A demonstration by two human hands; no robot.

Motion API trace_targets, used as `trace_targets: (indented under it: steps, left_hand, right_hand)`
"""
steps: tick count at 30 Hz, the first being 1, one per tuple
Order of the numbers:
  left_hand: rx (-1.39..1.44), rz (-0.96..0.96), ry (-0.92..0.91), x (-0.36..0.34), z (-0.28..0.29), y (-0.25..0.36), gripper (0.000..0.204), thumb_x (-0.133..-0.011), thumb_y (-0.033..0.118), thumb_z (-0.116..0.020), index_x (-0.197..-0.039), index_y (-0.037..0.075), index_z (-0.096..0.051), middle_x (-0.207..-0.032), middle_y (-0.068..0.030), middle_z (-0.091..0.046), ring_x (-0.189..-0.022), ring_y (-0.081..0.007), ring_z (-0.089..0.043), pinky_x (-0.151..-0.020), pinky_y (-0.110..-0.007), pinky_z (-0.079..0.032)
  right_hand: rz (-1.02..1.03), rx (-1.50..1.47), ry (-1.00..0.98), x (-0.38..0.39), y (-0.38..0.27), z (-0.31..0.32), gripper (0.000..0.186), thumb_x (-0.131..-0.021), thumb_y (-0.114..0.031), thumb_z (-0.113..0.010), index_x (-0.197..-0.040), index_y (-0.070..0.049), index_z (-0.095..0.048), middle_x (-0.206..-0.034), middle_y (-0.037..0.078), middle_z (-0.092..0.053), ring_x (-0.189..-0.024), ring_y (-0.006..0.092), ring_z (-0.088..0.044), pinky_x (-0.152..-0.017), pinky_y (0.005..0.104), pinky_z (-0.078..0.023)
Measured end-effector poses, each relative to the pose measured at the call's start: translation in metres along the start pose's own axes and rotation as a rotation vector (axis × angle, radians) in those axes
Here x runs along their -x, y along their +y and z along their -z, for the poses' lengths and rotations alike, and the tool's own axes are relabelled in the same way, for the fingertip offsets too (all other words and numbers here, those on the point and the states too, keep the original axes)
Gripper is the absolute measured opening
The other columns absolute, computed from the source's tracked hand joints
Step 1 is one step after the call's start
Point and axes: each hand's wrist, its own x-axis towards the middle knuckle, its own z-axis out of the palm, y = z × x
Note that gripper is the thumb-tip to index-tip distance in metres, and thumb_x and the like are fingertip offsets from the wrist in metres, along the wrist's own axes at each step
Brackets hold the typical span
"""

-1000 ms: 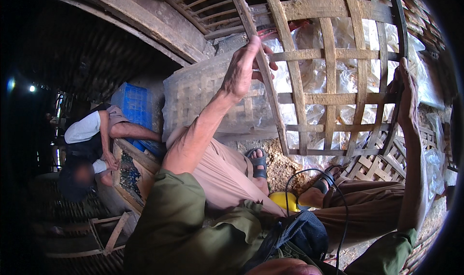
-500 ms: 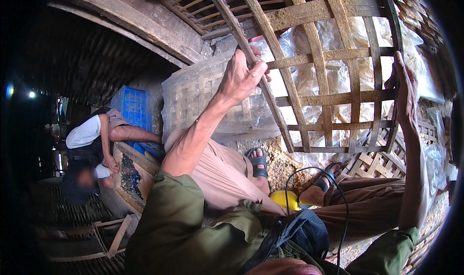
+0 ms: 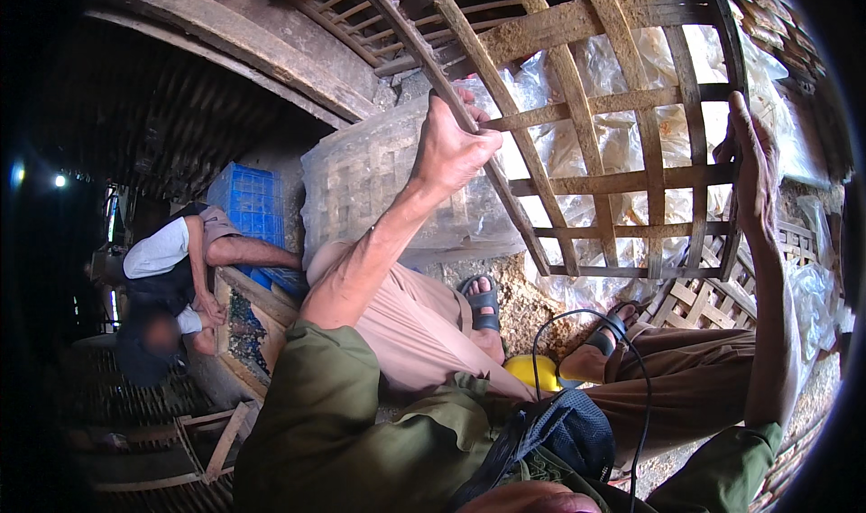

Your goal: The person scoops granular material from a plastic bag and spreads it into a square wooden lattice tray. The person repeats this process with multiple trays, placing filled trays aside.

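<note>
Support seems the step: left hand pinches, right hand curls fingers around, opposite edges of a brown rectangular bamboo lattice; moving it likely calls for matched grips.

Lattice frame: weathered tan to grey-brown, open square-check pattern, near-black along its right edge. Plastic sheeting behind: translucent, whitish. Woven panel: pale tan strips, criss-cross weave. Crate: bright blue. Shirt: olive green, plain. Trousers: pinkish tan, browner on the right leg. Sandals: dark grey. Cable: black. Co-worker's top: pale grey.
</note>
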Motion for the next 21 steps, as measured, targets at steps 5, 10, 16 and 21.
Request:
trace_targets:
  steps: [5, 10, 16, 21]
  left_hand:
    - [0.273, -0.042, 0.077, 0.015, -0.018, 0.007, 0.059, -0.076, -0.007, -0.071, -0.129, -0.005, -0.044, -0.099, -0.0115, -0.066, -0.088, -0.0179, -0.07, -0.075, -0.032, -0.061]
    - [0.757, 0.155, -0.127, -0.001, 0.001, 0.019, 0.033, -0.096, 0.011, -0.063, -0.126, -0.002, -0.058, -0.11, -0.0172, -0.068, -0.1, -0.0256, -0.072, -0.094, -0.045, -0.061]
    - [1.18, 0.209, -0.327, -0.005, 0.03, 0.022, 0.037, -0.101, 0.026, -0.07, -0.125, -0.001, -0.062, -0.105, -0.0132, -0.067, -0.099, -0.0274, -0.069, -0.094, -0.051, -0.06]
    - [1.059, 0.226, -0.297, -0.001, 0.019, 0.023, 0.036, -0.099, 0.042, -0.074, -0.11, 0.008, -0.064, -0.1, -0.005, -0.064, -0.093, -0.0208, -0.064, -0.081, -0.041, -0.055]
  right_hand:
    - [-0.007, -0.055, 0.002, -0.005, 0.008, -0.001, 0.053, -0.102, -0.06, -0.062, -0.074, -0.015, -0.055, -0.065, -0.004, -0.046, -0.061, 0.0083, -0.049, -0.059, 0.0263, -0.038]
    - [-0.003, -0.05, -0.018, -0.024, 0.024, 0.017, 0.059, -0.103, -0.062, -0.056, -0.086, -0.007, -0.068, -0.068, 0.002, -0.054, -0.064, 0.0135, -0.054, -0.063, 0.0318, -0.044]
    - [-0.096, -0.324, -0.047, -0.028, 0.024, 0.009, 0.041, -0.105, -0.051, -0.06, -0.096, -0.011, -0.066, -0.075, -0.002, -0.056, -0.062, 0.0079, -0.052, -0.06, 0.0262, -0.043]
    - [-0.161, -0.401, 0.002, -0.033, 0.033, 0.014, 0.032, -0.105, -0.046, -0.065, -0.1, -0.015, -0.065, -0.079, -0.007, -0.054, -0.062, 0.0048, -0.048, -0.06, 0.0225, -0.04]
